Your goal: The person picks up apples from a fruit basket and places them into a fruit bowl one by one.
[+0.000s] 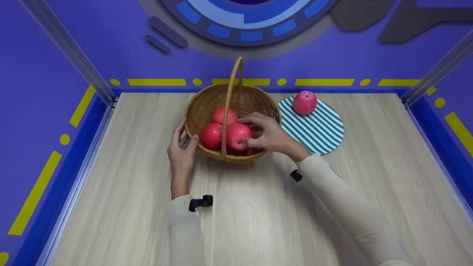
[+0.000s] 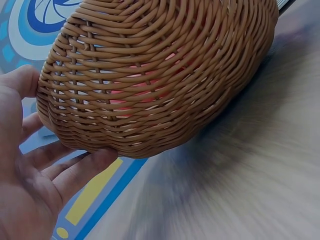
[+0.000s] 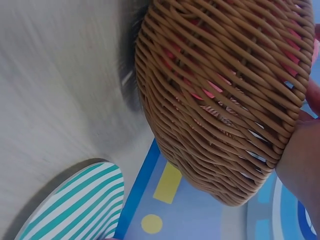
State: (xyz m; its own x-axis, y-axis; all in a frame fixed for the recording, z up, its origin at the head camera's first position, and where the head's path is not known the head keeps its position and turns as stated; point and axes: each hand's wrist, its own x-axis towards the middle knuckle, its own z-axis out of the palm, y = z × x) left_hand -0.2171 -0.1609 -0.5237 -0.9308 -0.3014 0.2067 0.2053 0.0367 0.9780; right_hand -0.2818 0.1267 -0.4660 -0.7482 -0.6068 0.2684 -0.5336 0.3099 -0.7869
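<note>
A brown wicker basket (image 1: 251, 99) with a tall arched handle (image 1: 230, 92) holds three red apples. My left hand (image 1: 181, 155) grips its left side; in the left wrist view the thumb is at the rim and the fingers (image 2: 85, 175) lie against the underside of the weave. Reaching over the right rim, my right hand (image 1: 271, 135) holds the front right apple (image 1: 238, 135) between thumb and fingers. Beside that one lie the left apple (image 1: 211, 135) and the rear apple (image 1: 224, 115). The right wrist view shows mostly basket wall (image 3: 225, 100), which hides most of the right hand.
A round green-and-white striped mat (image 1: 317, 129) lies to the right of the basket, with another red apple (image 1: 305, 102) on its back edge. The light wood table (image 1: 122, 199) is bounded by blue panels (image 1: 129, 59) at the back and both sides.
</note>
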